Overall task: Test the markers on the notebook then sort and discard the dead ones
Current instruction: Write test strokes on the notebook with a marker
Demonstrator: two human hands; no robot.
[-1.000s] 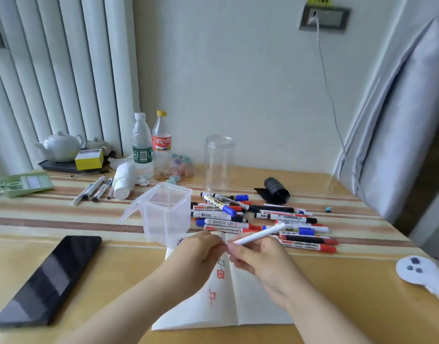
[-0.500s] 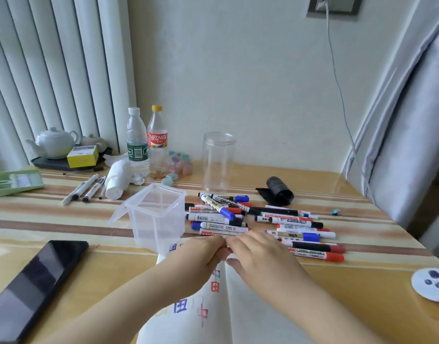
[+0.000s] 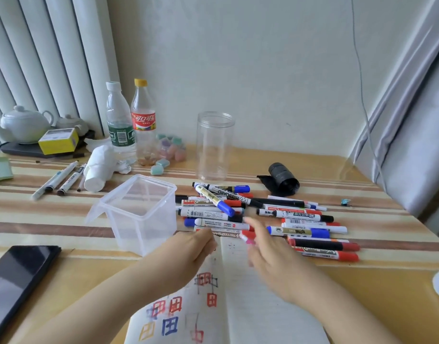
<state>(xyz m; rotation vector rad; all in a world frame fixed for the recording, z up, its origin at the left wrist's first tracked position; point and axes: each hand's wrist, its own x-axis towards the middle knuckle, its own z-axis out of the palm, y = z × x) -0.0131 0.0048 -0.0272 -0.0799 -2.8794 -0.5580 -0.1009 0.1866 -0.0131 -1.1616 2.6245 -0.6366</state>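
A striped table point(image 3: 52, 227) runs to a wall at the far side, with a grey curtain point(image 3: 417, 135) closing in at the right. An open notebook point(image 3: 250, 306) lies at the near edge, its left page marked with red, blue and yellow squares. Bare tabletop lies between the notebook and a dark phone point(image 3: 17, 276) at the near left.

Just beyond the notebook is a loose pile of markers point(image 3: 263, 214) with blue, red and black caps, lying flat and crossing one another. A clear square tub point(image 3: 139, 212) stands just left of the pile; a tall clear jar point(image 3: 214, 147) stands behind it.

Both hands hover over the notebook's far edge. The left hand point(image 3: 188, 256) has its fingers curled inward; whether it holds anything cannot be told. The right hand point(image 3: 270, 252) is blurred, fingers reaching toward the pile, with a red marker tip point(image 3: 247, 235) showing at them; the grip cannot be made out.

Far left are bottles point(image 3: 129, 125), a teapot point(image 3: 24, 125) and two pens point(image 3: 62, 180).
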